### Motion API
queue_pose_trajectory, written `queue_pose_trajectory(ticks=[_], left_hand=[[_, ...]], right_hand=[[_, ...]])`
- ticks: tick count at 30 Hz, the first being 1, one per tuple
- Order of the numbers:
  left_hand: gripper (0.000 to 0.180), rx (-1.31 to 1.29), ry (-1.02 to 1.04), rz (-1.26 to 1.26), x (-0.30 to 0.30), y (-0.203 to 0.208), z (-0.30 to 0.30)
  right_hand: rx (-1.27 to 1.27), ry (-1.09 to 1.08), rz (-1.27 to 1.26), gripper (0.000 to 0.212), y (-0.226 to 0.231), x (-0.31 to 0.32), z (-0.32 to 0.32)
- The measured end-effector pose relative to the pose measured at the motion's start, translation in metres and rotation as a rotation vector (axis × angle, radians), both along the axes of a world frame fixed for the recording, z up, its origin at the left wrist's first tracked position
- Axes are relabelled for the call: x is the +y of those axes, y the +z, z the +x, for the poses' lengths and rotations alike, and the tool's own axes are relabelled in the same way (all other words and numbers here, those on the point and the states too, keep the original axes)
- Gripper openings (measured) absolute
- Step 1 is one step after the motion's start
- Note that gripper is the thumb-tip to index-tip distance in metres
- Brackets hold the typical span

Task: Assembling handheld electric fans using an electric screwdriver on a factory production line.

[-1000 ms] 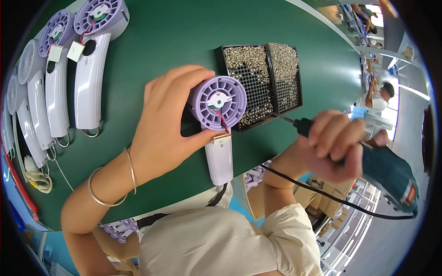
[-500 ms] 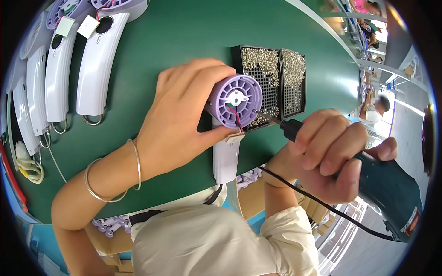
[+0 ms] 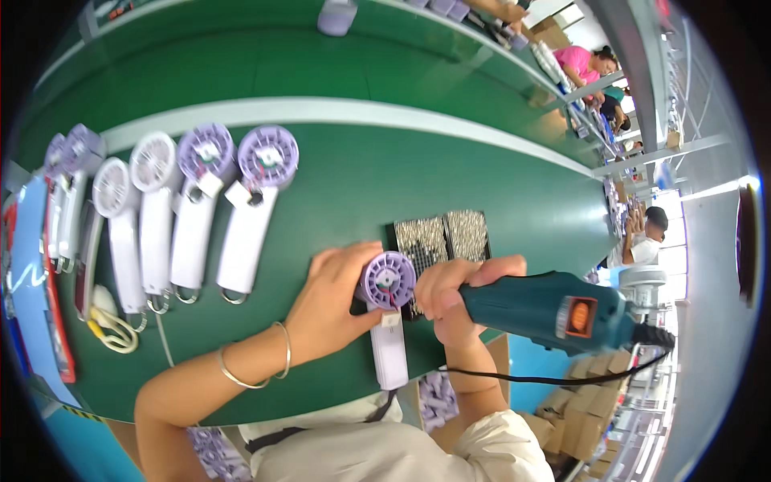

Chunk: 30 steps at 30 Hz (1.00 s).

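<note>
Fan head (image 3: 388, 279): my landmark — purple, its spoked face toward my view, held over the bench (image 3: 345, 193); whether anything rests on the bench I cannot tell.
Handle (image 3: 390, 357): white, its long axis running from the fan head toward the body, its end by the bench's front edge.
Left hand (image 3: 329, 309): on the fan head's left, fingers bent round the rim and thumb on the body side, spread only as wide as the thing they hold.
Right hand (image 3: 454, 297): right of the fan head, its fingers closed round the front of an electric screwdriver (image 3: 530, 313); fingertips just beside the rim, touching or not I cannot tell.
Driver line: the relation I weigh most — the teal body points leftward at the fan head, its long axis across that of the handle. Both hands are close by, one on either side.
Bit: hidden from me by the right fingers, so I cannot judge where its tip stands.
White square piece (image 3: 390, 319): on the fan head's body side, by the left thumb.
Screw trays (image 3: 467, 229): beyond the fan head and slightly right, partly covered by the right hand.
Cord (image 3: 554, 379): dark, body side and right of the fan head, passing by the right forearm.
Fan row (image 3: 247, 241): left of the fan head, well apart, out of the way.
</note>
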<state>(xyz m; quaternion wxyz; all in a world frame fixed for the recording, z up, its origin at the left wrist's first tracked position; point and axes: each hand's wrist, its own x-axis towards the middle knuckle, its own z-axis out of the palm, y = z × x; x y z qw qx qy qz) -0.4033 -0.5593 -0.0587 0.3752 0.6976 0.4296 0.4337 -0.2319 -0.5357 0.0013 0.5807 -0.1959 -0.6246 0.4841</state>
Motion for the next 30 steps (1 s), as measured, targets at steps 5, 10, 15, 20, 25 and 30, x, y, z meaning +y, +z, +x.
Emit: queue_pose_trajectory(ticks=[5, 10, 15, 20, 25, 30], left_hand=[[0.072, 0.064, -0.071, -0.071, 0.0, 0.012, 0.0], [0.066, 0.249, -0.041, 0.146, -0.002, 0.045, -0.015], [0.056, 0.959, 0.06, 0.255, 0.012, 0.104, -0.021], [0.054, 1.48, 0.11, 0.216, 0.072, 0.074, 0.021], [0.052, 0.947, 0.193, 0.23, 0.17, 0.117, 0.021], [0.088, 0.975, 0.671, -0.004, 0.344, 0.088, -0.046]], right_hand=[[-0.133, -0.054, 0.028, 0.044, 0.004, 0.001, 0.003], [0.31, 0.038, 0.229, 0.04, 0.037, -0.014, 0.027], [0.419, -0.241, 0.321, 0.031, 0.048, -0.009, 0.068], [0.33, -0.384, 0.191, 0.041, 0.02, 0.007, 0.07], [0.277, -0.545, 0.237, 0.047, -0.007, 0.014, 0.092], [0.365, -0.584, 0.166, 0.039, -0.004, 0.009, 0.091]])
